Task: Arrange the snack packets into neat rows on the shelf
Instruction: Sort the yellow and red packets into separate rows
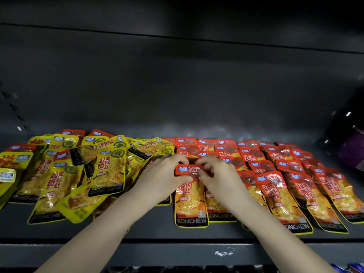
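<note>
A red snack packet [190, 201] lies flat at the middle of the dark shelf [149, 227]. My left hand [167, 174] and my right hand [216, 174] both pinch its top edge, thumbs and fingers curled over the red strip. To its right, red packets [279, 174] lie overlapped in rows running back to the rear wall. On the left, yellow packets [78, 174] lie in a loose, crooked heap, with a few red ones among them at the back.
The shelf's front lip [177, 253] runs across the bottom of the view. A purple package [352, 148] stands at the far right end. The rear wall and the shelf above are dark grey metal.
</note>
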Demonstrator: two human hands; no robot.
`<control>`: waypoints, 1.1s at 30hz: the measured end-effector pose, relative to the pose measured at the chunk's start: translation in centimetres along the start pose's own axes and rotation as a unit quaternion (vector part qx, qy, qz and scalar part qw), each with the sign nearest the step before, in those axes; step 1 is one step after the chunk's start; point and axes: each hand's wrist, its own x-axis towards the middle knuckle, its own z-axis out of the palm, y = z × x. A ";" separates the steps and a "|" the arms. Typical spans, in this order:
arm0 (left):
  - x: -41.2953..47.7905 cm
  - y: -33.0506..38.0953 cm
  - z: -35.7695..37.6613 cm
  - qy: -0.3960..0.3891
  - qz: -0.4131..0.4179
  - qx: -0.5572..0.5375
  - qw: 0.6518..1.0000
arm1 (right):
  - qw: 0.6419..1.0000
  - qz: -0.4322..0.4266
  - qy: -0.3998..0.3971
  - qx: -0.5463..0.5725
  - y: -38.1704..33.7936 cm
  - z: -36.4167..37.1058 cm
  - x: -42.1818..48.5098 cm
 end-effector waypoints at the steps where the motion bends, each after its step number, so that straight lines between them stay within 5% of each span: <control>1: -0.1 0.0 0.0 -0.008 -0.001 0.001 1.000 | 1.000 -0.003 0.004 -0.010 -0.1 0.0 -0.2; 14: -0.2 0.6 -0.1 -0.029 0.039 0.028 0.998 | 0.992 -0.011 -0.021 -0.123 -0.8 0.7 -1.0; 23: -0.7 0.0 -1.6 0.044 0.061 0.025 0.997 | 0.981 0.021 -0.010 -0.191 -2.0 0.1 0.3; 33: -1.9 -4.3 -6.2 0.154 0.000 0.019 0.988 | 0.989 -0.065 -0.004 -0.130 -6.9 2.7 4.2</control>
